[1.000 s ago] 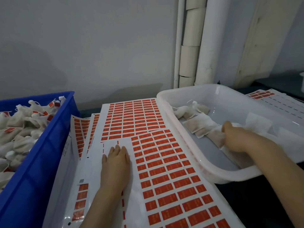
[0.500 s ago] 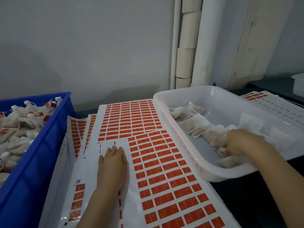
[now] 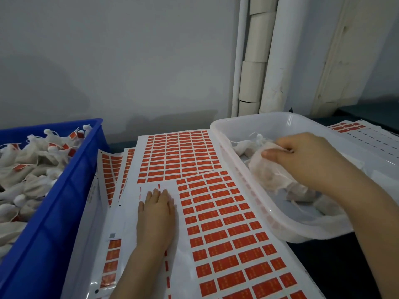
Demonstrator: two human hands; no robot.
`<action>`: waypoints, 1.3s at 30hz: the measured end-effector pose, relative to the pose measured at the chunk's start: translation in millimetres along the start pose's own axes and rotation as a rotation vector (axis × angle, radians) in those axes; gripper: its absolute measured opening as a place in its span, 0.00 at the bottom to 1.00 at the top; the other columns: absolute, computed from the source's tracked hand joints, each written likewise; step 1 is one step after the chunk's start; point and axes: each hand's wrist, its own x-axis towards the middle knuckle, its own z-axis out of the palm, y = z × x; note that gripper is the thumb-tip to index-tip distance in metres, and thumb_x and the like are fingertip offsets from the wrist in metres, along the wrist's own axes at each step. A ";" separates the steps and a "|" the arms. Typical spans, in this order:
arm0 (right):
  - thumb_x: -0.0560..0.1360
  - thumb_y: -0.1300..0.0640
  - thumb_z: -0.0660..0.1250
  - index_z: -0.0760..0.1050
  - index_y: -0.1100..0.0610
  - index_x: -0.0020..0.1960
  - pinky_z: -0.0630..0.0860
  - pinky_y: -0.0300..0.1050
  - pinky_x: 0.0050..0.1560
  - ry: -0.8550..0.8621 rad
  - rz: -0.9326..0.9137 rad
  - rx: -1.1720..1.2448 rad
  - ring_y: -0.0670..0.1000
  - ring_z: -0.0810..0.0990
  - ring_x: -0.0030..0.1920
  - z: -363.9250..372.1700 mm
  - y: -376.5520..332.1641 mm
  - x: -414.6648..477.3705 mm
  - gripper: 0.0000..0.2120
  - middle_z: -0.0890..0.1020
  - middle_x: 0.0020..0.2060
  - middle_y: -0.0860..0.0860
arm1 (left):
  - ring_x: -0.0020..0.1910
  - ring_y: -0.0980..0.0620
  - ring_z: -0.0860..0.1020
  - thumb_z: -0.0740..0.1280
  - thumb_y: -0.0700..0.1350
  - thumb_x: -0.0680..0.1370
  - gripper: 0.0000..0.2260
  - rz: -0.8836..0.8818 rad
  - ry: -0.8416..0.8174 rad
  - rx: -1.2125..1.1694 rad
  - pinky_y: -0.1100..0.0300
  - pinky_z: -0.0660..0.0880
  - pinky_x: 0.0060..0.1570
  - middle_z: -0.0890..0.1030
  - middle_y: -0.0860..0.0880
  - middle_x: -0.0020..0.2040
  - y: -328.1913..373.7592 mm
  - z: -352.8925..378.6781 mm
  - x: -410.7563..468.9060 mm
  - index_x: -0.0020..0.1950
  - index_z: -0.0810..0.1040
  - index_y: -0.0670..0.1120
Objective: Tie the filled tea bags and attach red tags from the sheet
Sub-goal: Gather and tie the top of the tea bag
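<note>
Sheets of red tags (image 3: 218,212) lie overlapped on the table in front of me. My left hand (image 3: 156,214) rests flat, fingers straight, on a bare white part of the top sheet. My right hand (image 3: 302,158) is inside the white tray (image 3: 254,190) and pinches the top of a filled tea bag (image 3: 267,171), lifted a little above the other bags. More untied bags lie under and behind it, partly hidden by my hand.
A blue crate (image 3: 49,229) at the left holds several tied tea bags with red tags (image 3: 36,160). More tag sheets (image 3: 367,134) lie at the far right behind the tray. White pipes (image 3: 272,61) run up the wall behind.
My right hand has closed on a tea bag and raised it from the tray floor toward the tray's back. My left hand has stayed flat on the sheet.
</note>
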 end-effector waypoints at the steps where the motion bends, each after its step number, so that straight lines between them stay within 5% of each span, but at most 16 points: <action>1: 0.77 0.48 0.60 0.74 0.47 0.41 0.62 0.34 0.31 0.041 -0.030 0.053 0.43 0.72 0.33 1.5 -10.4 0.1 0.08 0.74 0.33 0.44 | 0.76 0.50 0.54 0.52 0.55 0.80 0.24 -0.022 0.034 -0.058 0.52 0.47 0.73 0.56 0.52 0.77 1.3 -1.9 0.5 0.76 0.56 0.51; 4: 0.77 0.47 0.59 0.76 0.50 0.51 0.75 0.44 0.48 0.049 -0.073 0.168 0.50 0.77 0.42 13.9 -40.7 1.7 0.10 0.79 0.44 0.50 | 0.75 0.52 0.58 0.51 0.58 0.77 0.26 -0.071 0.157 -0.294 0.56 0.53 0.71 0.60 0.54 0.76 6.3 -13.4 -6.2 0.75 0.61 0.52; 6: 0.77 0.46 0.59 0.76 0.50 0.57 0.75 0.51 0.57 -0.002 -0.112 0.219 0.53 0.77 0.48 29.8 -58.5 5.7 0.14 0.80 0.51 0.53 | 0.68 0.57 0.67 0.50 0.61 0.75 0.25 -0.083 0.167 -0.586 0.59 0.62 0.65 0.68 0.60 0.70 14.4 -27.0 -12.6 0.70 0.66 0.57; 8: 0.76 0.46 0.60 0.75 0.49 0.60 0.75 0.46 0.56 -0.105 -0.138 0.260 0.50 0.77 0.48 50.9 -70.5 9.6 0.15 0.79 0.55 0.51 | 0.59 0.61 0.73 0.52 0.63 0.76 0.18 -0.102 0.070 -0.970 0.62 0.69 0.57 0.73 0.67 0.59 25.5 -42.3 -12.6 0.61 0.71 0.60; 11: 0.76 0.48 0.63 0.79 0.55 0.51 0.73 0.31 0.40 -0.284 -0.210 0.329 0.52 0.79 0.41 85.6 -73.4 13.5 0.13 0.82 0.43 0.52 | 0.54 0.52 0.79 0.59 0.56 0.78 0.09 -0.268 -0.127 -1.454 0.55 0.77 0.55 0.80 0.55 0.54 30.4 -53.6 1.9 0.52 0.76 0.54; 14: 0.75 0.51 0.64 0.80 0.57 0.44 0.71 0.33 0.33 -0.284 -0.217 0.427 0.54 0.79 0.40 116.3 -65.9 19.0 0.11 0.81 0.37 0.53 | 0.43 0.62 0.81 0.69 0.54 0.73 0.07 -0.096 -0.043 -1.124 0.71 0.77 0.38 0.82 0.58 0.42 23.6 -46.9 -7.0 0.48 0.78 0.54; 16: 0.74 0.48 0.66 0.76 0.48 0.43 0.68 0.31 0.31 -0.285 -0.144 0.400 0.47 0.78 0.38 133.9 -63.2 23.2 0.04 0.80 0.38 0.44 | 0.37 0.63 0.80 0.71 0.52 0.73 0.06 -0.123 0.035 -1.019 0.74 0.74 0.32 0.82 0.56 0.39 18.3 -40.7 -12.5 0.46 0.78 0.52; 18: 0.72 0.45 0.67 0.70 0.39 0.43 0.62 0.27 0.30 -0.270 -0.104 0.370 0.39 0.73 0.35 146.5 -58.2 23.7 0.06 0.72 0.36 0.33 | 0.38 0.57 0.81 0.71 0.52 0.73 0.06 -0.212 0.051 -1.052 0.69 0.78 0.36 0.82 0.53 0.41 14.3 -36.4 -9.7 0.46 0.78 0.51; 21: 0.73 0.45 0.66 0.70 0.37 0.40 0.62 0.25 0.30 -0.241 -0.118 0.408 0.35 0.74 0.36 156.4 -44.6 23.0 0.06 0.73 0.36 0.31 | 0.42 0.51 0.82 0.70 0.53 0.74 0.07 -0.299 0.038 -1.119 0.59 0.81 0.41 0.82 0.52 0.44 9.5 -35.4 -4.7 0.47 0.77 0.51; 31: 0.74 0.49 0.65 0.72 0.38 0.43 0.64 0.25 0.42 -0.056 -0.096 0.533 0.35 0.73 0.39 162.9 -20.8 17.1 0.05 0.72 0.39 0.30 | 0.39 0.55 0.80 0.68 0.52 0.75 0.06 -0.289 0.057 -1.014 0.72 0.71 0.30 0.80 0.56 0.40 16.3 -31.8 -8.9 0.43 0.74 0.52; 39: 0.75 0.49 0.65 0.72 0.40 0.46 0.60 0.23 0.37 0.011 -0.103 0.467 0.33 0.71 0.37 170.3 -23.3 13.9 0.04 0.71 0.39 0.32 | 0.37 0.54 0.79 0.69 0.52 0.75 0.07 -0.295 0.083 -0.997 0.72 0.70 0.28 0.79 0.55 0.39 13.2 -28.4 -6.8 0.42 0.73 0.52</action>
